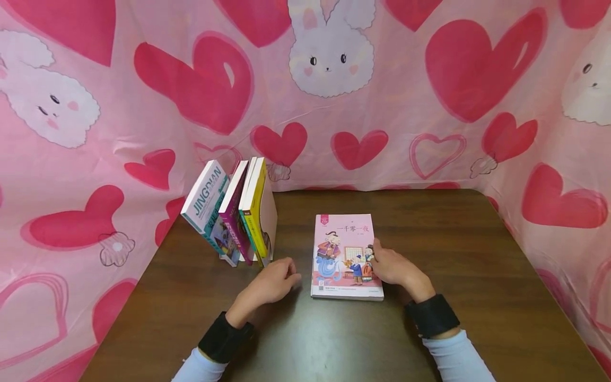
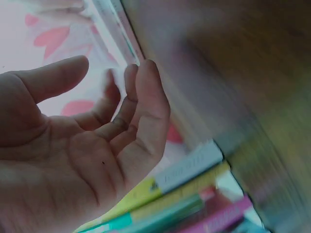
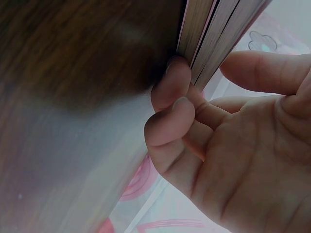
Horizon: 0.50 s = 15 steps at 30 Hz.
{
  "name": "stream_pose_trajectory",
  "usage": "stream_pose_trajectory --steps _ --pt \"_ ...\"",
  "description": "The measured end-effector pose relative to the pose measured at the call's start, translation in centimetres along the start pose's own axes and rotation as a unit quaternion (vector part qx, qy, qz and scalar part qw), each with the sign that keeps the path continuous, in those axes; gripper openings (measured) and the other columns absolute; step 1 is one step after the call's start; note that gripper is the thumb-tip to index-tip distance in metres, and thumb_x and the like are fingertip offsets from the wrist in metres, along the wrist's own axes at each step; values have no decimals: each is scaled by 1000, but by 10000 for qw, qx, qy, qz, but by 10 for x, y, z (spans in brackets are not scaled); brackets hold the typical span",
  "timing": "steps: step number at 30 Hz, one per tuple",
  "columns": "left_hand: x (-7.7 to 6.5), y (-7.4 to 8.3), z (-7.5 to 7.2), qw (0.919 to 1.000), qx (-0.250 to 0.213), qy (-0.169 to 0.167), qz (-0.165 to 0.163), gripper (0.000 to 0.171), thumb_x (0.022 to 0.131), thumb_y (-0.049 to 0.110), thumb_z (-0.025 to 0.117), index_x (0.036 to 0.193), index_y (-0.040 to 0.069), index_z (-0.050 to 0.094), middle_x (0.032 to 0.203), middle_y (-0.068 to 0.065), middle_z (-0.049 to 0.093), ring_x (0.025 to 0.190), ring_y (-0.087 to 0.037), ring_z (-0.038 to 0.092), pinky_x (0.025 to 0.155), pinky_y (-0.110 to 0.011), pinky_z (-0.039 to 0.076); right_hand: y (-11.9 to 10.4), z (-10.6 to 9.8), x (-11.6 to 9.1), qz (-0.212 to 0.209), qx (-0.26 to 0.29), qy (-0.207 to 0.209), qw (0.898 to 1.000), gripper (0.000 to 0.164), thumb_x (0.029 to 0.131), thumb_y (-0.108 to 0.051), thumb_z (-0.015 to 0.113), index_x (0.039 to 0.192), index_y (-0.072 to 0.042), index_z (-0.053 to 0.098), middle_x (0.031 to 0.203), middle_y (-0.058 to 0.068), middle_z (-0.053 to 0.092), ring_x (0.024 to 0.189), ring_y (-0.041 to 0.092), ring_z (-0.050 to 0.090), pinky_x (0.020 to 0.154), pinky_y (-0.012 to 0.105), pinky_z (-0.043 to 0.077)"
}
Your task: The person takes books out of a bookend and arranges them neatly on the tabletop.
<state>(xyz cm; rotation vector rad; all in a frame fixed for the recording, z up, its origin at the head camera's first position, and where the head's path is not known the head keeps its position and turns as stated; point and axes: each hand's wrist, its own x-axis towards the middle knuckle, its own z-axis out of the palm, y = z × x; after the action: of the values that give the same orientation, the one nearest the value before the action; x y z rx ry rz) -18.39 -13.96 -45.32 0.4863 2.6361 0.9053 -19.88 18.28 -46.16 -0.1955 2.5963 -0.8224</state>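
Left hand (image 1: 271,282) loosely curled; right hand (image 1: 397,268) grips "一千零一夜" book (image 1: 346,257); "JINGDIAN" book (image 1: 210,207) leans.

Teal-white book (image 1: 209,207) marked "JINGDIAN", pink book (image 1: 346,257) "一千零一夜"

Soft, even light fills the room around me, and pale glare spreads over the near side of the table (image 1: 329,339). The head view is crisp. Both wrist views look dimmer: the right hand (image 3: 243,145) is greyed by shade; behind the left hand (image 2: 87,150) the cloth (image 2: 53,41) washes out and the table blurs.
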Motion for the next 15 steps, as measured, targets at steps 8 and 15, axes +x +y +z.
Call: stream_pose_trajectory --steps 8,15 --pt "-35 -13 -19 9923 -388 1003 -611 14 101 20 69 94 12 60 69 -6 54 58 -20 52 52 -28 45 -3 2 -2 -19 106 -46 9999 73 107 -18 48 156 19 9 160 42 33 132 51 47 116 74 33" --pt "-51 -22 -34 9745 -560 1990 -870 18 103 21 67 99 8 56 73 -8 51 61 -20 49 50 -28 40 -1 1 -2 25 61 11 10000 72 107 -17 48 157 19 11 158 41 36 130 48 49 114 72 37"
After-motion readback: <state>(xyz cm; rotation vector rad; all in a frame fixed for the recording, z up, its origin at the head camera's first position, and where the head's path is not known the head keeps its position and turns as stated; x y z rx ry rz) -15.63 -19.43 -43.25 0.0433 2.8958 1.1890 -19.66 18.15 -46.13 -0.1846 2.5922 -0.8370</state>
